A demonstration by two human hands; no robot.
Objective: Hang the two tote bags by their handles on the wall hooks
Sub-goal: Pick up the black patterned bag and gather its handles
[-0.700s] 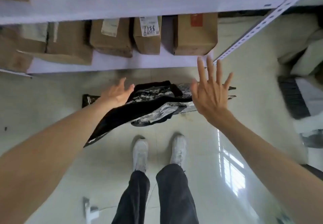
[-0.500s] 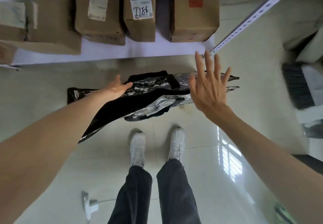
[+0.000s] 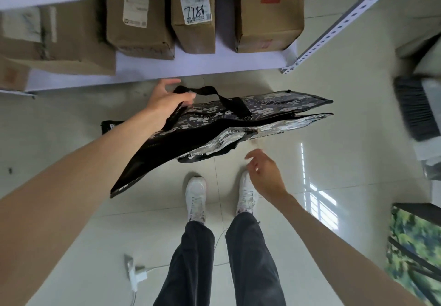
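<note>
Black-and-white patterned tote bags hang flat and roughly level in the air above the pale tiled floor, in front of the white metal shelf. 2 patterned layers show at the right end, one above the other; cannot tell whether they are 2 bags or the 2 sides of 1.

Black webbing handle arches up from the upper layer's far edge. Left hand is at the handle's left end, fingers curled partly closed over the strap and the bag's top edge, thumb raised above it. Contact with the strap looks real, but whether the grip is fully closed around it cannot be told.

Right hand is below and to the right of the bags, near the lower layer's drooping corner, not touching it. Its fingers are loosely curled, narrow gap, holding nothing.

Brown cardboard boxes sit in a row on the shelf; 1 label reads 7786 by hand. White shoes stand on the floor directly under the bags. White plug and cable lie on the tiles at lower left.
</note>
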